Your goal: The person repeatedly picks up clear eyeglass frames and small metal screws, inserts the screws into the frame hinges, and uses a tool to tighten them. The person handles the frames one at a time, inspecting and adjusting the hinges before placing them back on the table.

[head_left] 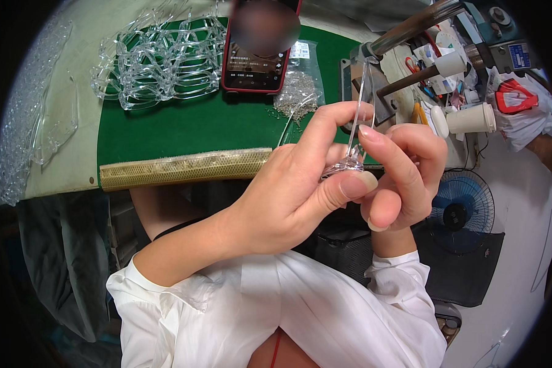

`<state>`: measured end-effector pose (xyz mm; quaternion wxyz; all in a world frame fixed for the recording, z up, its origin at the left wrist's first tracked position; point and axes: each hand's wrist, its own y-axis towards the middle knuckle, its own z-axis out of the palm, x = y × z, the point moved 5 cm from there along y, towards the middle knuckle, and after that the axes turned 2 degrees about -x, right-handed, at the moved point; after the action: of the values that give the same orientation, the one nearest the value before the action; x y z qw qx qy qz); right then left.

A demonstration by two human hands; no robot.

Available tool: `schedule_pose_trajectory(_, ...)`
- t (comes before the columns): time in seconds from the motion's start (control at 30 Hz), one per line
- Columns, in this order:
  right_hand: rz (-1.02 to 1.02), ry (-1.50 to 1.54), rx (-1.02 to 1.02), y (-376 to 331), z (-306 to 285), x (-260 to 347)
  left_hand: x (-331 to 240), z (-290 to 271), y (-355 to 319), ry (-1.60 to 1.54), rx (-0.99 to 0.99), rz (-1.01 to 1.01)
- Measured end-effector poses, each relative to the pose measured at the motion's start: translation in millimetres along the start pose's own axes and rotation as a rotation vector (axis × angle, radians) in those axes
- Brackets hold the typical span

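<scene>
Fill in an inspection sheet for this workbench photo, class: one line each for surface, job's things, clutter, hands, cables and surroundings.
Surface: green mat on a pale bench, mesh-covered strip along its near edge.
Job's things: clear plastic piece, thin and upright, pinched by both hands.
Clutter: pile of clear spectacle frames; phone with lit screen; bag of small metal parts; white cup.
Hands: left hand and right hand closed together on the piece.
Cables: nothing seen.
Surroundings: metal machine arm at right; blue fan below.
</scene>
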<state>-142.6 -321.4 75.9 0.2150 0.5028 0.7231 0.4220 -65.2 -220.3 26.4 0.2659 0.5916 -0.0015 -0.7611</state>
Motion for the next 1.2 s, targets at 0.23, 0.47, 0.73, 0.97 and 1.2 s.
schedule_pose_trajectory(0.23,0.006,0.013,-0.015,0.4,1.0,-1.2,-0.8,-0.1,0.0,0.016,0.016,-0.022)
schedule_pose_trajectory(0.47,-0.035,-0.076,-0.065,4.1,2.2,-1.1,-0.8,0.4,-1.1,0.011,0.007,-0.026)
schedule_pose_trajectory(0.73,-0.031,-0.022,-0.055,3.8,-1.3,-0.9,1.1,1.3,-1.4,-0.025,0.025,-0.05)
schedule_pose_trajectory(0.97,-0.013,-0.061,-0.007,4.8,-1.9,1.8,1.2,0.0,-1.0,0.073,0.013,-0.014)
schedule_pose_trajectory(1.2,-0.021,-0.032,-0.029,1.7,-2.9,3.8,0.0,1.5,-0.6,-0.013,0.012,-0.026)
